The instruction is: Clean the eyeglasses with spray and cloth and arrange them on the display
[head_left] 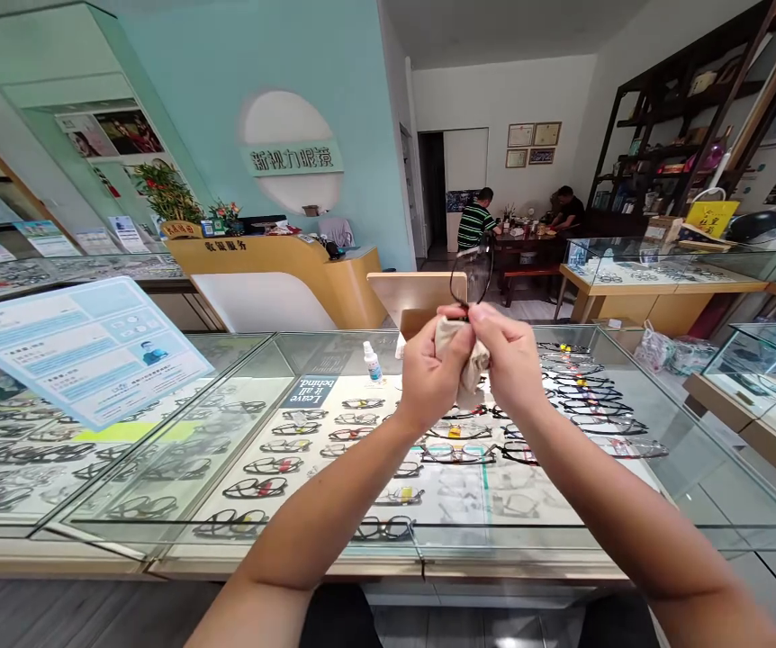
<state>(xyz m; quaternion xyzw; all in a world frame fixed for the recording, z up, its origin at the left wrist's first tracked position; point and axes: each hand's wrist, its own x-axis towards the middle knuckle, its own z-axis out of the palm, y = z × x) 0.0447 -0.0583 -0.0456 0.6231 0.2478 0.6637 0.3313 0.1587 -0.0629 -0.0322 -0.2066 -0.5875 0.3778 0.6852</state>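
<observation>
A pair of dark-rimmed eyeglasses (473, 274) is held up above the glass display counter, one lens showing above my fingertips and the rest mostly hidden. My left hand (430, 373) is closed around a pale cleaning cloth (474, 369) bunched under the frame. Close against it, my right hand (513, 355) pinches the eyeglasses near their lower edge, its fingers also touching the cloth. On the counter to the left of my hands stands a small white spray bottle (373, 363) with a blue label.
Rows of eyeglasses (459, 453) lie inside the glass display case (280, 378) below my arms. A blue-and-white printed sheet (84, 346) is at left. Behind the counter are a light brown board (419, 288) and a reception desk (280, 270). Two people sit or stand at a far table.
</observation>
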